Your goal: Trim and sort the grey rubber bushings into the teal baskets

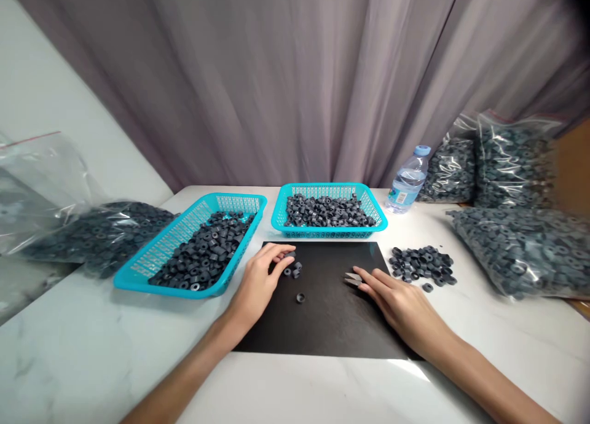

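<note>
My right hand (391, 292) is positioned over the right edge of the black mat (332, 335), fingers clamped on a metal cutter (354, 279). The cutter's 2 pointed blades face left over the mat, tips apart.

My left hand (263, 275) is positioned at the mat's far left corner, thumb and forefinger close together at a small group of dark rings (295, 269). I cannot tell whether these fingertips clamp a ring.

1 single ring (300, 298) lies apart on the mat, left of its middle and nearer to me than the group.

A loose pile of rings (421, 264) lies on the white bench (322, 390), just outside the mat's right edge. The left basket (184, 293), turquoise and loaded with rings, sits at an angle beyond the mat's left edge. The far basket (332, 230), also turquoise and loaded, sits between the mat's far edge and the bench's far edge.

A water bottle (406, 184) stands right of the far basket. A filled clear bag (530, 252) lies toward the bench's right edge; another filled bag (124, 230) lies beside the left basket.
</note>
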`<action>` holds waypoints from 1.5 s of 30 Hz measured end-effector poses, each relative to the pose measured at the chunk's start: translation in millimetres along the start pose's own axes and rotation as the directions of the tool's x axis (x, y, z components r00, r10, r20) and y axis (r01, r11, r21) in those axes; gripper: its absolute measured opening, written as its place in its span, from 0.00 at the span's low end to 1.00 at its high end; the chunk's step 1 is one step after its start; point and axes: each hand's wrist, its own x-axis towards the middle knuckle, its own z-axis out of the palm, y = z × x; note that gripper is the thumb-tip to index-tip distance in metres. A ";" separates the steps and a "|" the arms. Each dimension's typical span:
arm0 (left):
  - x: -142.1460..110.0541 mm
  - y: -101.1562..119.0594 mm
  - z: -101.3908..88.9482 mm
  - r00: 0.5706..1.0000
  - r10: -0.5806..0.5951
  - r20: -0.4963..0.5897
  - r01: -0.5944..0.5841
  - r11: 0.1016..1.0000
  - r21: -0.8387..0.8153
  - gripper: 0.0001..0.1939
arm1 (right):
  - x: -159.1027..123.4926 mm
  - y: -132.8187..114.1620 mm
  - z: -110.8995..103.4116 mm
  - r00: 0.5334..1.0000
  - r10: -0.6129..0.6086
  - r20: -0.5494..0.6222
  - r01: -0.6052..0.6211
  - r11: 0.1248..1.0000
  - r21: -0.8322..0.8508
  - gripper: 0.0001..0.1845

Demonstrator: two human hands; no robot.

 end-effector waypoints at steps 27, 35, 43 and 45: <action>-30.5 49.1 24.5 0.890 -0.107 0.444 0.409 0.618 -0.671 0.10 | 4.6 -55.6 -30.8 0.971 0.142 -0.192 0.036 0.709 0.705 0.08; -27.5 54.3 24.8 0.863 -0.130 0.487 0.449 0.640 -0.624 0.10 | 9.9 -56.8 -31.2 0.937 0.347 0.036 -0.233 0.546 0.805 0.10; -27.7 62.7 20.1 0.795 -0.239 0.558 0.590 0.522 -0.617 0.12 | 6.2 -56.1 -30.8 0.937 0.327 -0.122 -0.131 0.653 0.746 0.07; -28.4 63.7 19.0 0.790 -0.245 0.562 0.596 0.520 -0.611 0.13 | 4.2 -56.8 -31.5 0.963 0.238 -0.123 -0.078 0.688 0.722 0.05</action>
